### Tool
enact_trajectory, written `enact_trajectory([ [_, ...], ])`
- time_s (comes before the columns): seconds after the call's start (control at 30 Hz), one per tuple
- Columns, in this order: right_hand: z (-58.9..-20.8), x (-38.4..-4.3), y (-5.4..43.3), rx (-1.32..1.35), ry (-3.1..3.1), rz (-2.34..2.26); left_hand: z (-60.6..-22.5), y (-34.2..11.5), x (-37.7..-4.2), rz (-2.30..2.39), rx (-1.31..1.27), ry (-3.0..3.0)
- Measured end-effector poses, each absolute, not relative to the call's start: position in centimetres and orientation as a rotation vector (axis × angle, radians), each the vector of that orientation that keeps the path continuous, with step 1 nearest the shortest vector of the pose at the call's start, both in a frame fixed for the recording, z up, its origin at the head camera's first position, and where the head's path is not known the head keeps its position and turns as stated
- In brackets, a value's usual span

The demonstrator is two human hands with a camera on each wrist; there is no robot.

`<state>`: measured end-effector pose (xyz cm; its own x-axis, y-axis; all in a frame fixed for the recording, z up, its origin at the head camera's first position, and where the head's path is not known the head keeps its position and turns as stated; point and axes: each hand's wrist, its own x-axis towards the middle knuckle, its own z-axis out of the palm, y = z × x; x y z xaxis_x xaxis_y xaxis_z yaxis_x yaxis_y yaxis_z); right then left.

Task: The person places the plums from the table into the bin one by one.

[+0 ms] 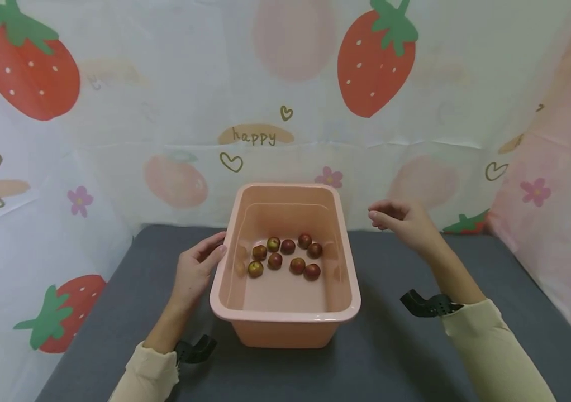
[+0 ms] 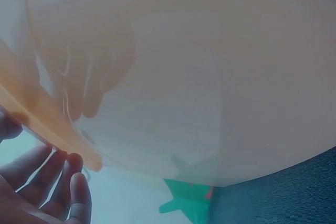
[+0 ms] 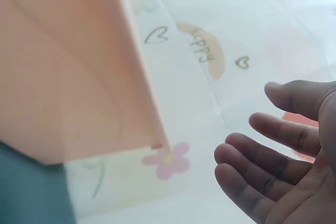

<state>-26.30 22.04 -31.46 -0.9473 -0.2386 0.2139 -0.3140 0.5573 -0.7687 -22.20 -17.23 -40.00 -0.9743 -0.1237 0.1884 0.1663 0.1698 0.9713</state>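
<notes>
A pink plastic basin (image 1: 285,316) stands on the dark table, with several small red and greenish round fruits (image 1: 288,247) spread over its floor. At the basin's left side is my left hand (image 1: 196,271), its fingertips right at the outer edge of the rim. In the left wrist view, those fingers (image 2: 39,174) are loosely bent beneath the orange-pink rim (image 2: 47,119). Off to the right, my right hand (image 1: 401,220) is raised above the table's back part, apart from the basin. Its relaxed fingers (image 3: 262,156) hold nothing in the right wrist view.
A dark grey cloth (image 1: 391,363) covers the table. Behind and along both sides hangs a white and pink curtain (image 1: 175,95) printed with strawberries, hearts and flowers. Each forearm carries a black wrist mount (image 1: 428,304) by the light sleeve (image 1: 491,340).
</notes>
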Motion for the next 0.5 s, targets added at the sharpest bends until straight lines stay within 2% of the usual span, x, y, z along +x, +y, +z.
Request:
enact_trajectory([
  [0.5, -36.7, -24.2, 24.6, 0.438, -2.513, 1.37, -40.1, -17.6, -22.1, -1.867, -0.059, -2.24],
])
